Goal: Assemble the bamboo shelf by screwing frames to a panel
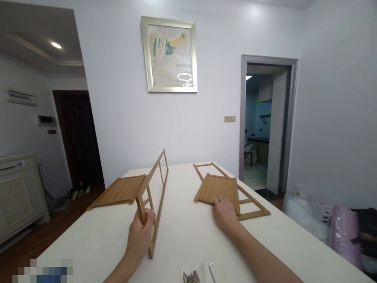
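My left hand [141, 228] is wrapped round the near end of a wooden ladder-like frame [157, 208], which stands on its long edge and points away from me. To its left lies a slatted wooden panel [119, 190]. My right hand [225, 214] has its fingers closed over the near edge of a second slatted panel [219, 188]; the thumb and the underside of the grip are hidden. That panel rests across another wooden frame [256, 210] lying flat on the table.
Near the front edge of the white table [97, 239] lie a clear bag of screws [191, 276] and a hex key [211, 271]. Wrapped packages [344, 232] are piled at the right. A framed picture [172, 55] hangs on the wall, left of a doorway.
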Motion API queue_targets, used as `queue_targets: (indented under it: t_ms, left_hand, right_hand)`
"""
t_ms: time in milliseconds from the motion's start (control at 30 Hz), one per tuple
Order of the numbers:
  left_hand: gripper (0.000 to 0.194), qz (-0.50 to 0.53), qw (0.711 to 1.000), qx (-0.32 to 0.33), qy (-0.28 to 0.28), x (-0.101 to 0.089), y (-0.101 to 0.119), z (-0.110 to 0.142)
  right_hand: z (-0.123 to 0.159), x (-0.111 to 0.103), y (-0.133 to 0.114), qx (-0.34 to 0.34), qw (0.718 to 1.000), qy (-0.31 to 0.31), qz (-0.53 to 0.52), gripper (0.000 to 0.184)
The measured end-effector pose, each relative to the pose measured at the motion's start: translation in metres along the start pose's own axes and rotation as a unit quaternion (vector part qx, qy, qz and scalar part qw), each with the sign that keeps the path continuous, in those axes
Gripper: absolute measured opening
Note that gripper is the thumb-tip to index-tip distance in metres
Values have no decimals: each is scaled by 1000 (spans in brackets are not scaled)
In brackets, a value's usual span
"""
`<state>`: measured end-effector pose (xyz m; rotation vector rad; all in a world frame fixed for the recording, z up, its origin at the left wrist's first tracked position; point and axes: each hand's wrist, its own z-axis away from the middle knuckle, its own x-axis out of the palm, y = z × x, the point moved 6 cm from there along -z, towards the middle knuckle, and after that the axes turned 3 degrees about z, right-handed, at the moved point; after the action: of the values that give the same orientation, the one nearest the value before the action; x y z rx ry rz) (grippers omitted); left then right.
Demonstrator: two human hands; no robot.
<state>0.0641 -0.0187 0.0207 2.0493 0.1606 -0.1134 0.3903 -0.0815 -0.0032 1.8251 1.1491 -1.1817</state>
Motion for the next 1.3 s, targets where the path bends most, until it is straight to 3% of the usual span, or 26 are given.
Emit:
queue_targets:
  t_ms: [67, 167, 300, 500, 667, 800, 1067, 1300]
  left_hand:
    - [40, 2, 1000, -22, -16, 9, -19, 10]
    - [46, 21, 992, -83, -90, 24, -47, 23]
    - [53, 49, 978, -128, -156, 34, -61, 29]
    - [49, 78, 979, -109, -152, 31, -54, 26]
    - [53, 66, 981, -100, -150, 34, -55, 27]
    - [49, 88, 975, -113, -168, 36, -52, 28]
    - [48, 112, 965, -131, -200, 40, -54, 29]
    - [42, 196, 951, -88, -222, 38, -39, 28]
  right_hand:
    - [0, 0, 0, -2, 1000, 0, -3, 23]
    - [1, 1, 0, -6, 1000, 0, -8, 22]
    - [0, 2, 2, -1, 1000, 6, -15, 23]
    - [-6, 0, 26, 55, 998, 24, -14, 33]
    - [-7, 0, 58, 158, 986, 59, 1, 40]
    - [-5, 9, 72, 226, 973, 46, -5, 47]
    - [-4, 16, 72, 242, 970, 28, -7, 50]
    - [-6, 15, 74, 239, 971, 12, -17, 51]
